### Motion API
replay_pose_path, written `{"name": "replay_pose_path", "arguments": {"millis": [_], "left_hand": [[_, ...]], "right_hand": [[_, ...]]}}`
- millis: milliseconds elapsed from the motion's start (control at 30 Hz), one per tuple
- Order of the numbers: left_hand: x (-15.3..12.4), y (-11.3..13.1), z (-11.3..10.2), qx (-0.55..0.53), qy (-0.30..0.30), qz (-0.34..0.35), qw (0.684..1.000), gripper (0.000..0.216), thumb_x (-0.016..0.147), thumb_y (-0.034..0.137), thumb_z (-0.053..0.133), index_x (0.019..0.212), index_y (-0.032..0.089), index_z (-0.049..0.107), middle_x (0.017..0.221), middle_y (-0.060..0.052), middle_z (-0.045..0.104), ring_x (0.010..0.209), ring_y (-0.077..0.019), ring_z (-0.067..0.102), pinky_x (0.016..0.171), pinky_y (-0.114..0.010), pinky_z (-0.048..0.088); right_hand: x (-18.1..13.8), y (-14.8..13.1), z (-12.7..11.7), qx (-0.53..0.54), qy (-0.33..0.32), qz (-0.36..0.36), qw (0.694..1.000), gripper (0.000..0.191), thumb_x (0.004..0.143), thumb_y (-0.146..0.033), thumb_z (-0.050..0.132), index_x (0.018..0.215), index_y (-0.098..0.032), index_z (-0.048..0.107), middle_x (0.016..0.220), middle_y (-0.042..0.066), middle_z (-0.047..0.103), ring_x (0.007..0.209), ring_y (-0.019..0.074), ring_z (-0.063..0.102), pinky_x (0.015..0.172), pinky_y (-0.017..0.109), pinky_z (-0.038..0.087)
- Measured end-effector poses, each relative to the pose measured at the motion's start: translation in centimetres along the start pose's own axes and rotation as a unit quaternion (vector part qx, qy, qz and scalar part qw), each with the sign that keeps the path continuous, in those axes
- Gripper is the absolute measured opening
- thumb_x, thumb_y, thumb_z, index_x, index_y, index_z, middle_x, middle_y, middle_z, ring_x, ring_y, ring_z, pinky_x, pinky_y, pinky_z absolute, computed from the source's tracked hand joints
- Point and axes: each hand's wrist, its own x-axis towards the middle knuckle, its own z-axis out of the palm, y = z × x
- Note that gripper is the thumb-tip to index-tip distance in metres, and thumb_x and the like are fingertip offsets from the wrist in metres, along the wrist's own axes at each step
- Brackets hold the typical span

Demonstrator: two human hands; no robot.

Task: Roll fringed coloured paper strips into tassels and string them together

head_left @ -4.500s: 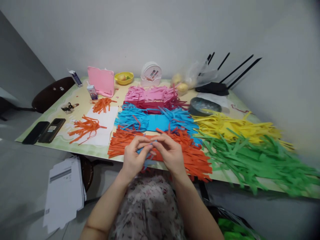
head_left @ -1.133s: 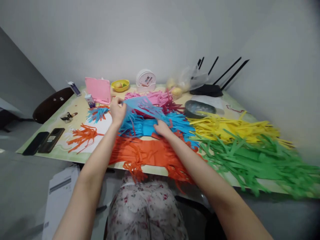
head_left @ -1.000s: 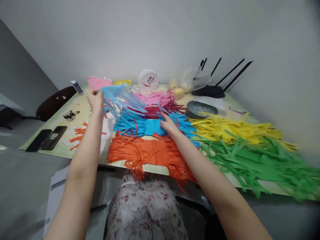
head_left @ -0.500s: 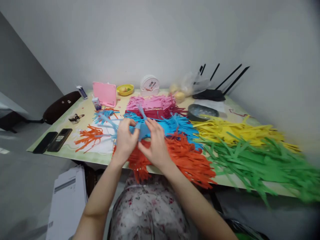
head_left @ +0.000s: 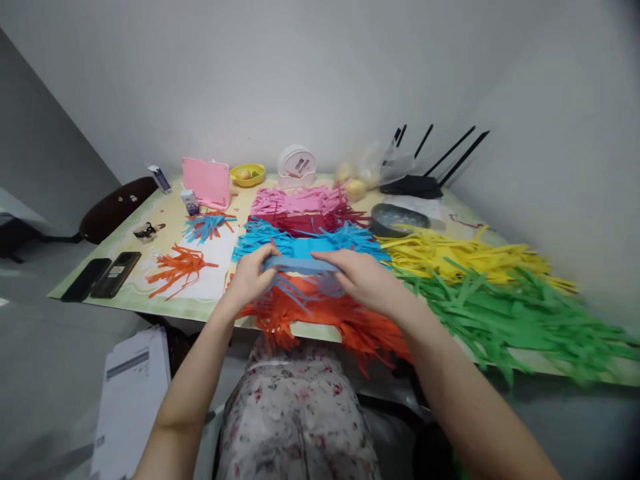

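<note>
Between my two hands a blue fringed paper strip is stretched level, its cut fringes hanging down blurred. My left hand pinches its left end, and my right hand grips the right end. Directly below lies a pile of orange-red fringed paper, partly over the table's front edge. Behind the strip is a stack of blue fringed paper. Dark red and pink fringed paper lie farther back. To the left, an orange tassel and a blue-and-orange tassel rest on white paper.
Yellow and green fringed paper spread along the right side. Behind them stand a dark bowl and a black router. Two phones lie at the left edge; a pink tablet case stands at the back.
My hands have moved apart, pulling the bunched blue paper into a straight strip. My right hand has shifted right, and the fringes now hang below the strip.
</note>
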Motion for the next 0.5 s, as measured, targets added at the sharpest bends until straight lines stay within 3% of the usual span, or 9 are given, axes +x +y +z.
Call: {"name": "replay_pose_path", "arguments": {"millis": [133,267,400,500], "left_hand": [[0.4,0.5,0.0,-0.024,-0.014,0.023,0.999,0.008,0.086,0.022,0.05,0.087,0.018,0.057,0.085,-0.002,0.065,0.081,-0.0176,0.062,0.074,-0.027,0.049],[0.6,0.7,-0.2,-0.066,-0.035,0.034,0.997,0.015,0.085,0.021,0.05,0.096,0.019,0.06,0.09,-0.003,0.067,0.082,-0.0172,0.063,0.074,-0.027,0.05],[0.8,0.8,-0.8,-0.103,-0.042,0.02,0.994,0.024,0.083,0.023,0.053,0.101,0.018,0.068,0.105,-0.007,0.073,0.099,-0.0223,0.066,0.085,-0.031,0.053],[0.9,0.8,-1.0,-0.121,-0.037,-0.004,0.992,0.029,0.078,0.018,0.051,0.098,0.017,0.073,0.103,-0.005,0.076,0.1,-0.0235,0.068,0.089,-0.034,0.053]], "right_hand": [[-0.2,0.1,-1.8,0.041,0.003,0.013,0.999,0.033,0.089,-0.022,0.048,0.113,-0.02,0.071,0.104,0.007,0.077,0.087,0.0216,0.071,0.078,0.031,0.053],[-0.3,0.2,-2.3,0.112,-0.008,0.031,0.993,0.024,0.08,-0.017,0.05,0.092,-0.019,0.07,0.074,0.002,0.074,0.066,0.0181,0.068,0.063,0.026,0.05],[-0.8,0.3,-2.3,0.171,0.058,0.037,0.983,0.029,0.076,-0.015,0.048,0.098,-0.019,0.068,0.084,0.002,0.073,0.067,0.0171,0.065,0.064,0.027,0.051],[-1.1,0.1,-2.6,0.198,0.077,0.026,0.977,0.038,0.072,-0.012,0.047,0.102,-0.02,0.068,0.093,0.003,0.072,0.074,0.018,0.065,0.069,0.029,0.052]]}}
